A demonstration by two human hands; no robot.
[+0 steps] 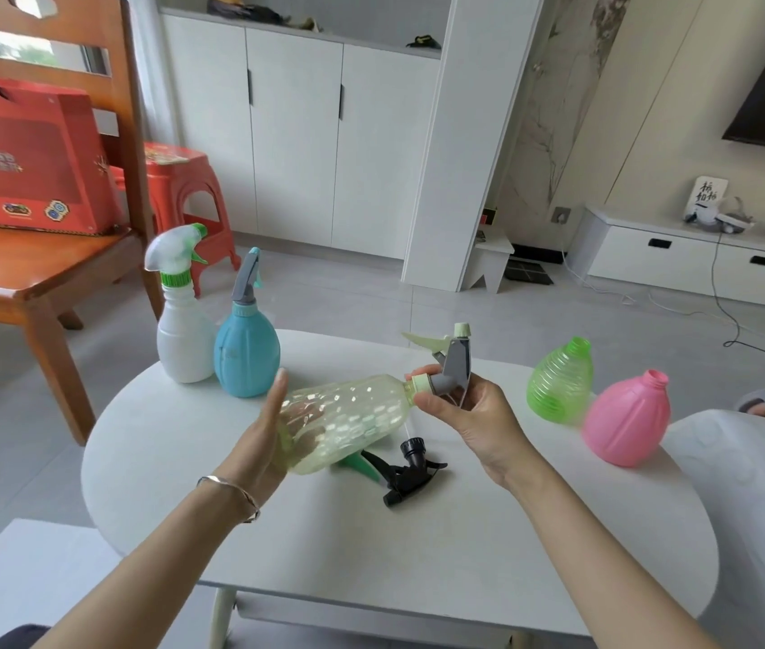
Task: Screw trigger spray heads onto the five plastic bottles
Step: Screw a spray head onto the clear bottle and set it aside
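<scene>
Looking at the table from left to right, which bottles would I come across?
White bottle → blue bottle → pale yellow bottle, gripped by the left hand, right hand on its grey spray head → green bottle → pink bottle.

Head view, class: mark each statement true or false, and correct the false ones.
1. The white bottle already carries a spray head. True.
2. The pink bottle has a spray head on. False: its neck is bare.
3. The right hand holds a grey spray head at the neck of the clear bottle. True.
4. The black spray head sits on the green bottle. False: it lies on the table; that bottle is bare-necked.
</scene>
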